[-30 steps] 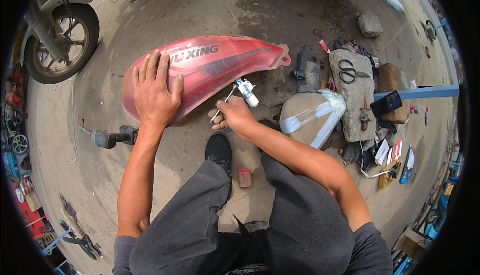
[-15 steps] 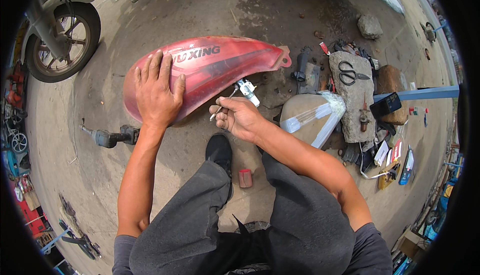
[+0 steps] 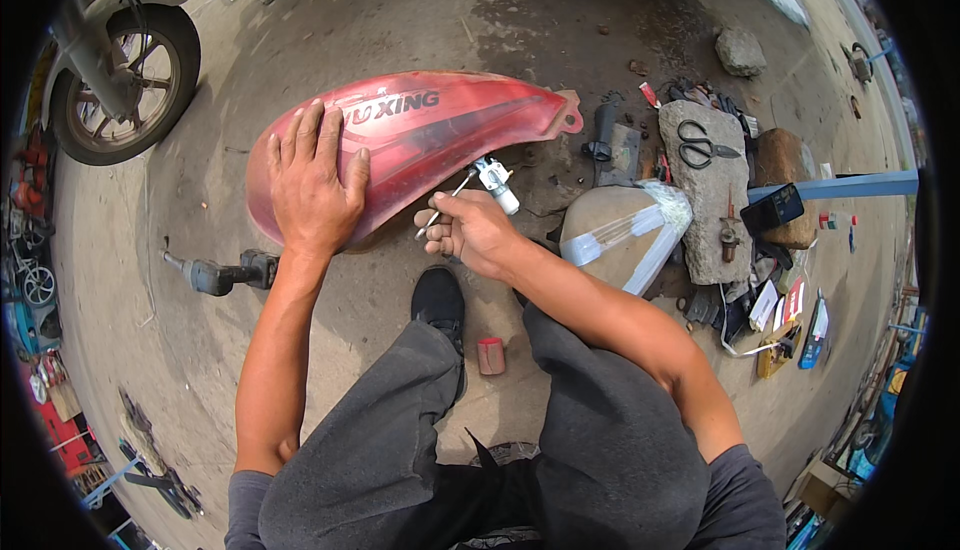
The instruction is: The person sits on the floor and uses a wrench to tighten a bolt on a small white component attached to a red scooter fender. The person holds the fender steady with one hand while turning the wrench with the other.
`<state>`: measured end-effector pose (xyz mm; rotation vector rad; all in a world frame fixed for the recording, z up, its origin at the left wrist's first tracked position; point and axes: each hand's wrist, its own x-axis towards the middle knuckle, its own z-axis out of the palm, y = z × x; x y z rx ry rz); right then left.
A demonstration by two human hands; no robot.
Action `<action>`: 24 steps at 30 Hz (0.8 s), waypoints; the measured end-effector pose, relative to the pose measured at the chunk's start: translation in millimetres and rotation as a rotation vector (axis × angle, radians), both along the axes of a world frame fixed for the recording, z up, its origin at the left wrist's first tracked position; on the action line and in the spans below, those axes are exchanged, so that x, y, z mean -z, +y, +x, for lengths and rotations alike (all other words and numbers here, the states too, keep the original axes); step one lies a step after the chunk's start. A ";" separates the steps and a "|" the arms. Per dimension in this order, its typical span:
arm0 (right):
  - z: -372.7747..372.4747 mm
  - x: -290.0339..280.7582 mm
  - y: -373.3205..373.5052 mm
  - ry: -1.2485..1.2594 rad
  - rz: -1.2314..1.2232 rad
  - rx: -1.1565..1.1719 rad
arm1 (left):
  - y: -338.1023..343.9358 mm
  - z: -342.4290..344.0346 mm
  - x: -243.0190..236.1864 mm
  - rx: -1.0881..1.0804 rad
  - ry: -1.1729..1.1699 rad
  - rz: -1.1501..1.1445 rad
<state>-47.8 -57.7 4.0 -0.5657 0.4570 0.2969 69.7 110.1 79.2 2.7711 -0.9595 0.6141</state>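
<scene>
A red motorcycle fuel tank (image 3: 440, 135) lies on its side on the ground in front of me. My left hand (image 3: 315, 190) rests flat on its left part, fingers spread. Below the tank's right edge sticks out a silver-and-white fuel tap (image 3: 496, 182). With curled fingers, my right hand (image 3: 478, 235) grips a slim silvery wrench (image 3: 463, 185). The wrench's far end reaches the tap's left side; whether it sits on a fastener is too small to tell.
A grey power tool (image 3: 225, 272) lies left of the tank. Near my feet stands a small red cylinder (image 3: 490, 356). To the right are a taped, rounded panel (image 3: 615, 225) and a stone slab (image 3: 705, 240) bearing scissors (image 3: 705, 147). A motorcycle wheel (image 3: 135, 85) stands at upper left.
My right hand has shifted slightly left, and the wrench in it has swung a little with it. My left hand and the tank stay in place.
</scene>
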 end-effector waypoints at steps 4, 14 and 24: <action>2.6 3.9 -12.3 -0.032 0.402 0.030 | -2.0 0.0 -0.9 -0.003 0.006 -0.006; -1.0 13.2 10.0 0.044 -0.402 -0.053 | -1.6 0.3 -0.2 0.000 -0.001 0.002; -1.3 2.4 -2.6 -0.017 0.101 0.007 | -1.2 -0.4 -0.3 0.000 0.000 0.001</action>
